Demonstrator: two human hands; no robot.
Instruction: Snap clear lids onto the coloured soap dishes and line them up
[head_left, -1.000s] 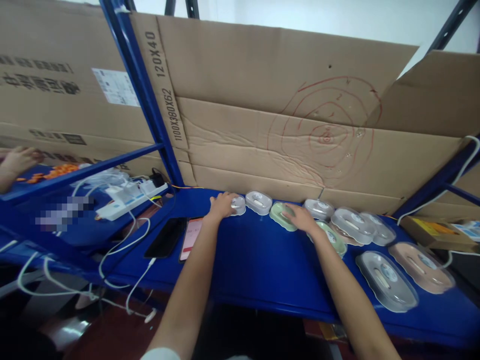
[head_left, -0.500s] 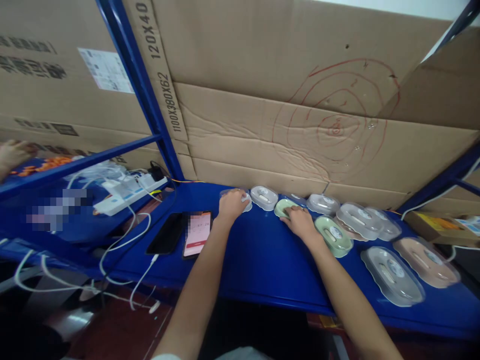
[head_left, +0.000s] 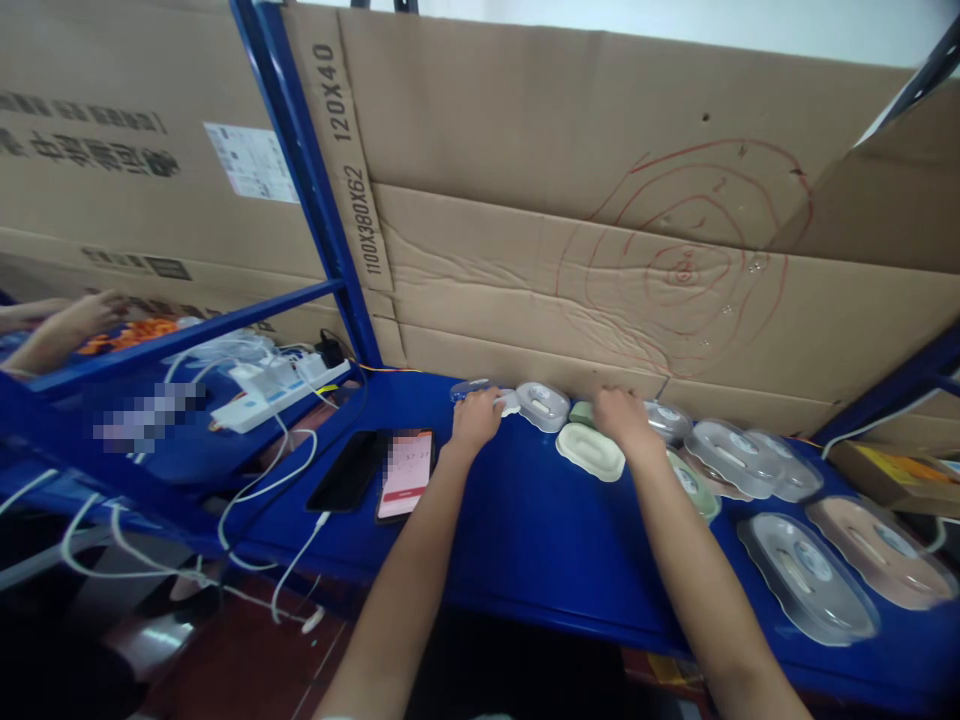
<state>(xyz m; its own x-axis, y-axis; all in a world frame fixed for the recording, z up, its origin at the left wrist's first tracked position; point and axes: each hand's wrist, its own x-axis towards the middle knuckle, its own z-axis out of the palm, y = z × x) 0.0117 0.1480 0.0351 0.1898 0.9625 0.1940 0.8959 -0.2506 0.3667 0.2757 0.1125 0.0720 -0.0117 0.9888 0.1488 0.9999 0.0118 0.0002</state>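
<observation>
My left hand (head_left: 476, 418) is closed at the back left of the row, its fingers bent over a pale, clear-lidded soap box (head_left: 511, 401) that it mostly covers. Just behind it lies a bluish clear piece (head_left: 471, 387). My right hand (head_left: 624, 418) reaches to the back of the row with curled fingers; what they hold is hidden. A green piece (head_left: 582, 413) shows beside its fingertips. In front lies a pale, cream-green oval dish (head_left: 591, 452), apart from the hand. Between my hands sits a grey soap box (head_left: 543, 405) with a clear lid.
Several more lidded soap boxes (head_left: 808, 575) in grey, pinkish and green stand to the right. Two phones (head_left: 406, 473) lie on the left, near cables and a power strip (head_left: 274, 392). Cardboard (head_left: 487, 270) walls the back. Another person's hands (head_left: 86, 318) are at far left.
My right hand has moved back and right off the green box. The pale dish now shows in front, with green behind it. My left hand stays at the left box.
</observation>
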